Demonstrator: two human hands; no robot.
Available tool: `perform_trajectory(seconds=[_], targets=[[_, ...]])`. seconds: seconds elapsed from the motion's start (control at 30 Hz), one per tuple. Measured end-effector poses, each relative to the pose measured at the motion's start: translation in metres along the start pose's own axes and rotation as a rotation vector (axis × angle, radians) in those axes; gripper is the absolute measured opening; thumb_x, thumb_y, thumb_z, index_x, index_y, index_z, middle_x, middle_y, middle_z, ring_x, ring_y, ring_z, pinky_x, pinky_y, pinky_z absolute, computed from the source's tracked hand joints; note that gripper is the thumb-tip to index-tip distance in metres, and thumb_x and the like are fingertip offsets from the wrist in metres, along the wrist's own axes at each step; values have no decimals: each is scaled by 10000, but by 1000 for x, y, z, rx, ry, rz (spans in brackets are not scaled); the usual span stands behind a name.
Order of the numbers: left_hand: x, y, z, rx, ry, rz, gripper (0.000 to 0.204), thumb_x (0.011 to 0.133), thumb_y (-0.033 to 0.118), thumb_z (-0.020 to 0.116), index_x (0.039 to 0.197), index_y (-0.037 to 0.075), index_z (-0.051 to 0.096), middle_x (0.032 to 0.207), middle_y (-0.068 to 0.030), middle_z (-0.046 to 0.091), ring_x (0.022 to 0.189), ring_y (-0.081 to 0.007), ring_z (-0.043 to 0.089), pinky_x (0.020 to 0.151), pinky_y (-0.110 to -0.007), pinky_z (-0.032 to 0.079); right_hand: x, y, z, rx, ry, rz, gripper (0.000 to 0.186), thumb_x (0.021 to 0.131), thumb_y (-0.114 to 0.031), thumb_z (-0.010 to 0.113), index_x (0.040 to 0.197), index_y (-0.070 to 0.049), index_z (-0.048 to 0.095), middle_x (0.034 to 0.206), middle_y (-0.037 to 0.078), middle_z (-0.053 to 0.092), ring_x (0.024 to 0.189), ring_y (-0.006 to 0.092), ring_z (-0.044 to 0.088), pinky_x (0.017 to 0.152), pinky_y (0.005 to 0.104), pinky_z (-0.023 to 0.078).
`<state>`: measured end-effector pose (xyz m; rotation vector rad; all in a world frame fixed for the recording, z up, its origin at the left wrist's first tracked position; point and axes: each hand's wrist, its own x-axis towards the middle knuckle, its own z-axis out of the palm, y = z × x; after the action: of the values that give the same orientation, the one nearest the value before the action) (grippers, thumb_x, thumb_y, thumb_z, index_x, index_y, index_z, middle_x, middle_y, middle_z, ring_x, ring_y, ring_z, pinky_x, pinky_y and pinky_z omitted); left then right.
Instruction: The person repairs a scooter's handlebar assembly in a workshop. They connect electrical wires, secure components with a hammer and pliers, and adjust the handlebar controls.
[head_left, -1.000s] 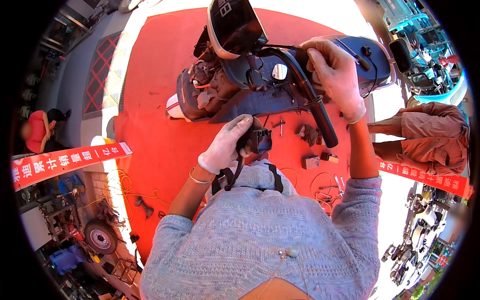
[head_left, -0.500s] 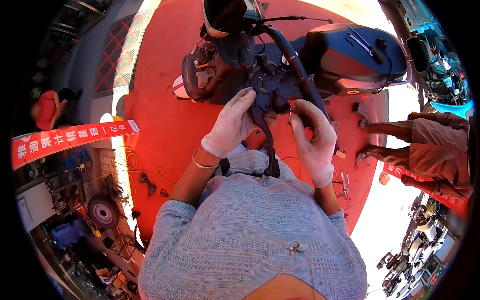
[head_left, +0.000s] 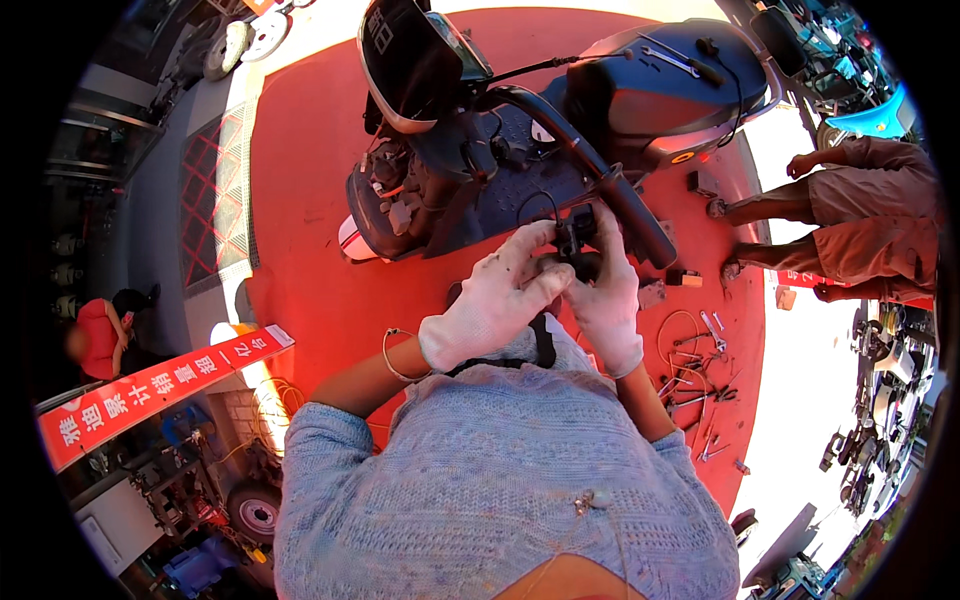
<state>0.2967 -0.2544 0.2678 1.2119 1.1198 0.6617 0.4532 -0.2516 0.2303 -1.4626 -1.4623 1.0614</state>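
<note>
Gloved in white, my left hand (head_left: 498,302) and my right hand (head_left: 608,308) are closed together on a black brake lever assembly (head_left: 574,230). A thin black cable loops up from it. The fingers hide most of the lever. Just beyond my hands, the bare black handlebar tube (head_left: 640,218) of a scooter slants toward me, apart from the part I hold. The scooter's dark seat (head_left: 665,95) lies farther right, with a wrench (head_left: 670,62) and a black-handled tool on it. Its opened front end (head_left: 390,190) shows loose wiring at left.
Several hand tools (head_left: 700,385) lie scattered on the red mat (head_left: 310,150) at right, near small boxes (head_left: 685,278). A person in brown clothes (head_left: 870,220) stands at the right. Another in red (head_left: 98,340) sits far left, past a red banner (head_left: 165,390).
My view has shifted, and the handlebar now sits nearer and lower. My hands have come together around the brake lever assembly; earlier they were apart, with its long lever showing between them.
</note>
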Motion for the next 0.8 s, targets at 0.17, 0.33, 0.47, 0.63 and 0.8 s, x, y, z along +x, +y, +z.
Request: perform_trajectory(seconds=[0.17, 0.33, 0.47, 0.63, 0.8], targets=[[52, 37, -68, 640, 75, 591, 297, 915, 162, 541, 1195, 63, 546, 954, -125, 645, 878, -240, 649, 791, -327, 505, -9, -18, 3, 633, 175, 177, 323, 927, -287, 576, 1065, 4, 567, 663, 16, 516, 549, 68, 422, 521, 220, 359], [168, 50, -79, 807, 197, 1027, 286, 939, 251, 485, 1158, 94, 581, 975, -114, 664, 893, -328, 625, 798, -397, 495, -19, -50, 6, 876, 223, 238, 532, 971, -525, 347, 1062, -34, 533, 744, 174, 628, 422, 55, 295, 475, 197, 282], [160, 42, -84, 445, -24, 916, 295, 954, 296, 525, 1094, 60, 633, 894, -15, 668, 769, -115, 583, 751, -265, 482, -30, -67, 6, 876, 300, 331, 524, 965, -536, 352, 1058, -59, 547, 692, 187, 596, 369, 48, 286, 422, 180, 254], [104, 29, -104, 186, -333, 838, 324, 938, 310, 564, 988, 1, 651, 858, -2, 623, 751, -69, 515, 709, -223, 453, -40, -42, -5, 1021, 32, 351, 490, 997, -455, 328, 961, -18, 548, 670, 185, 578, 342, 66, 277, 353, 197, 236], [73, 11, -112, 222, -411, 793, 358, 921, 337, 577, 950, -13, 641, 844, -34, 608, 742, -103, 577, 686, -240, 468, -28, -35, 9, 1229, 42, 567, 640, 959, -564, 325, 842, 25, 548, 474, 79, 454, 285, 64, 221, 277, 205, 178]])
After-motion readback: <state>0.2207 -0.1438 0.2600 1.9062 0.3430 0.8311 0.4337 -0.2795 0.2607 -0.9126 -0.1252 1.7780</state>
